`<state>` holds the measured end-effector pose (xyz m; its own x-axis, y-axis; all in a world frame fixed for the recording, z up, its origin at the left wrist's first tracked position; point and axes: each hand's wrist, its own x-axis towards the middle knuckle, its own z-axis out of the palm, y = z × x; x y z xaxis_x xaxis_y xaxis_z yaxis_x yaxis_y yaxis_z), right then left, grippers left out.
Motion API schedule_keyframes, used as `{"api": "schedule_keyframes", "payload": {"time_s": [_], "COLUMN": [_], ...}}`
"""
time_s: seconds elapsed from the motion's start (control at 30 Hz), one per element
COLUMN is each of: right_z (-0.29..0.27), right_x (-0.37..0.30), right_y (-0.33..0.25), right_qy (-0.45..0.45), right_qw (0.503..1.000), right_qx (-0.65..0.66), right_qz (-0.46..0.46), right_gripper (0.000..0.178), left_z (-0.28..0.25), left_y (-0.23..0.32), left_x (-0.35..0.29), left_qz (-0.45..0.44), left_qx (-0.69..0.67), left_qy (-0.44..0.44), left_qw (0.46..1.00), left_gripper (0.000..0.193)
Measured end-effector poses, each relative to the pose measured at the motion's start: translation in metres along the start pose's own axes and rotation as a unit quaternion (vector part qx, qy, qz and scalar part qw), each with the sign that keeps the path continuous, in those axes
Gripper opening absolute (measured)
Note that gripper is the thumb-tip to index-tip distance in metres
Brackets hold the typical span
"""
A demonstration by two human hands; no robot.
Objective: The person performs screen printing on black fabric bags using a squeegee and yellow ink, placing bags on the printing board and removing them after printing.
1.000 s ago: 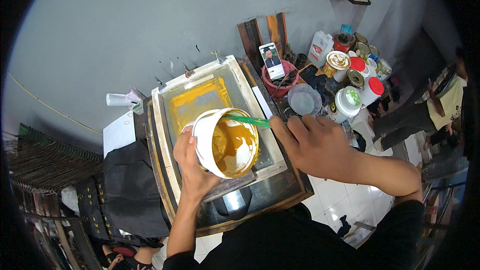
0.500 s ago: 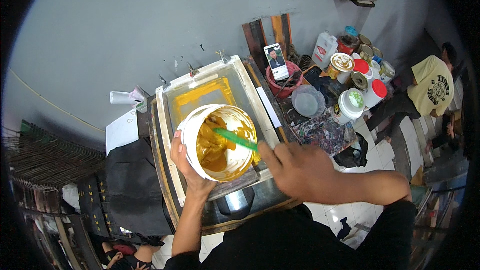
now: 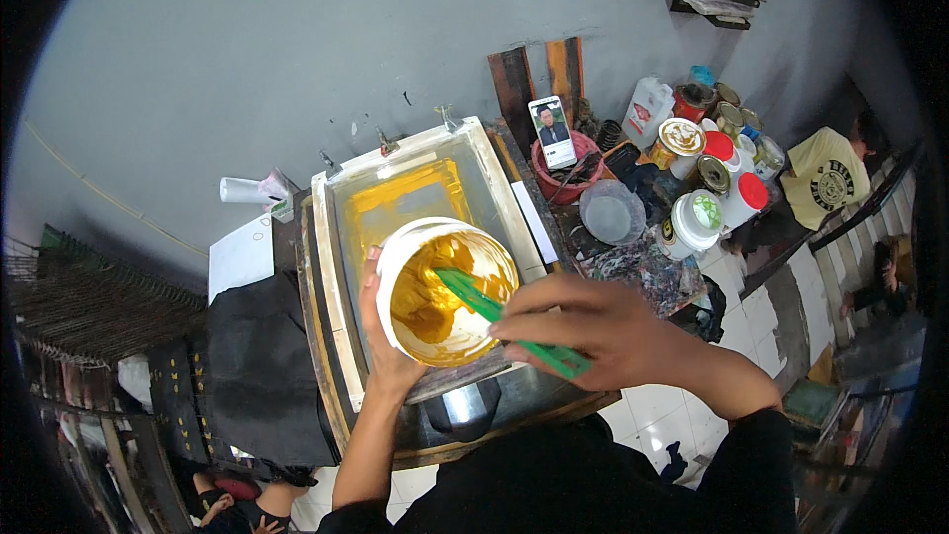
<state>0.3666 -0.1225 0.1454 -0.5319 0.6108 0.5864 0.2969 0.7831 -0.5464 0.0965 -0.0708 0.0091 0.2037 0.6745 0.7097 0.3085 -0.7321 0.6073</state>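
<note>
My left hand (image 3: 388,351) grips a white plastic tub (image 3: 393,252) by its left side, tilted so its inside shows. Thick mustard-yellow ink (image 3: 423,309) lies in the tub and smears its inner wall. Between the fingers of my right hand (image 3: 603,326) is a flat green stirring stick (image 3: 463,289), its far end in the ink and its other end sticking out below the hand. Beneath the tub lies a screen-printing frame (image 3: 502,183) with a yellow-inked rectangle (image 3: 395,188) on its mesh; the tub hides part of it.
Clamps (image 3: 388,144) hold the frame's far edge. To the right stand a phone (image 3: 552,133) in a pink bucket (image 3: 568,188), a clear bowl (image 3: 612,213) and several ink tubs (image 3: 690,225). Black cloth (image 3: 267,366) lies left. Another person (image 3: 825,178) is at far right.
My right hand has turned, so more of the green stick shows below it. The stick's tip has shifted within the ink. The tub appears slightly lower and farther right.
</note>
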Motion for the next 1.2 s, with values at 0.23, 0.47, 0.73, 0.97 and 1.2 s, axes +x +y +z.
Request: {"api": "schedule_keyframes", "payload": {"time_s": [0.23,0.47,0.73,0.97,1.2], "right_z": [0.000,0.038,0.081,0.075,0.049], "right_x": [-0.006,-0.025,-0.046,-0.043,-0.020], "right_y": [0.017,0.036,0.066,0.079,0.087], "right_qy": [-0.051,0.209,0.386,0.443,0.445], "right_qw": [0.995,0.871,0.699,0.639,0.673], "right_qx": [-0.076,0.307,0.472,0.508,0.490], "right_qz": [-0.029,0.320,0.374,0.371,0.330], "right_gripper": [0.049,0.017,0.016,0.016,0.015], "left_z": [-0.011,-0.018,-0.013,-0.006,-0.008], "left_y": [0.004,-0.002,-0.003,0.001,0.008], "left_x": [0.002,0.008,0.016,0.028,0.059], "left_qz": [0.026,0.008,-0.072,-0.169,-0.206], "left_qx": [0.130,0.154,0.186,0.096,0.151], "left_qy": [-0.064,-0.074,-0.101,-0.056,-0.044], "left_qw": [0.989,0.985,0.975,0.979,0.966], "left_gripper": [0.121,0.118,0.113,0.116,0.109]}}
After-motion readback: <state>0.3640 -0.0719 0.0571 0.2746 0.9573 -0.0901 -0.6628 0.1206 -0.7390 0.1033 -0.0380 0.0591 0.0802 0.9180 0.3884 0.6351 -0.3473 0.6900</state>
